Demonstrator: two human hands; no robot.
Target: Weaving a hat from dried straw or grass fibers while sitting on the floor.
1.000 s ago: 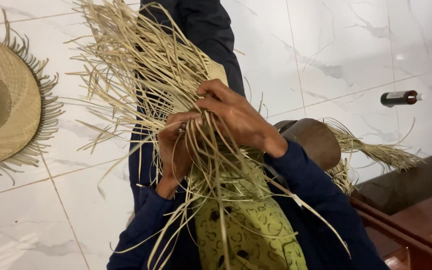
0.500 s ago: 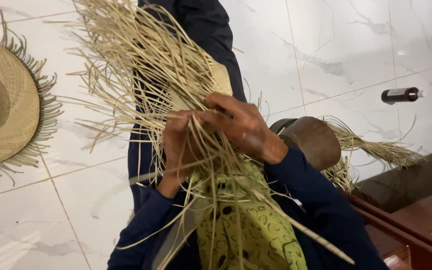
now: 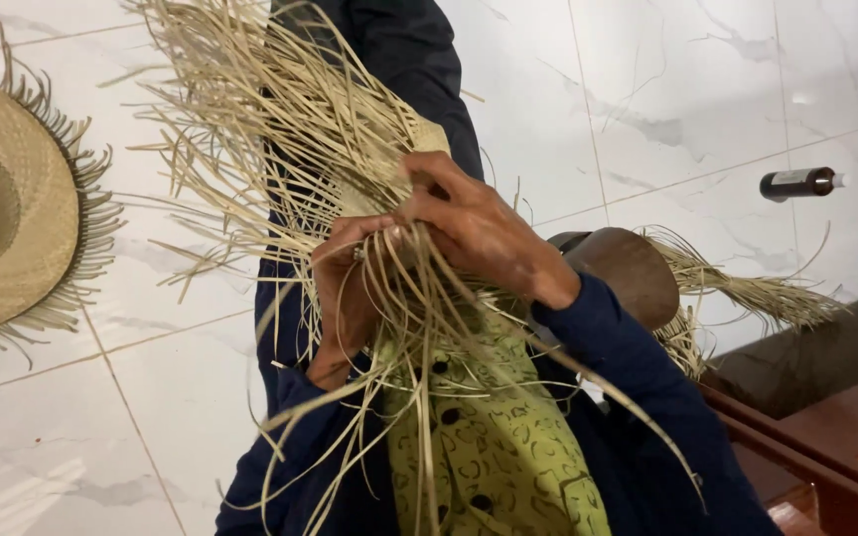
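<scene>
The straw strips [image 3: 280, 129] look dry, thin and matt. The straw hat [image 3: 12, 218] at nine o'clock is rough and woven. The floor tiles [image 3: 667, 89] are smooth, shiny stone. The dark bottle [image 3: 796, 183] at three o'clock looks glossy

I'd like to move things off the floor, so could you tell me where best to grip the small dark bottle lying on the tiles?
Grip the dark bottle across the middle of its body, from above. It lies on its side on bare white tile floor, so both long sides are free for the fingers.
</scene>
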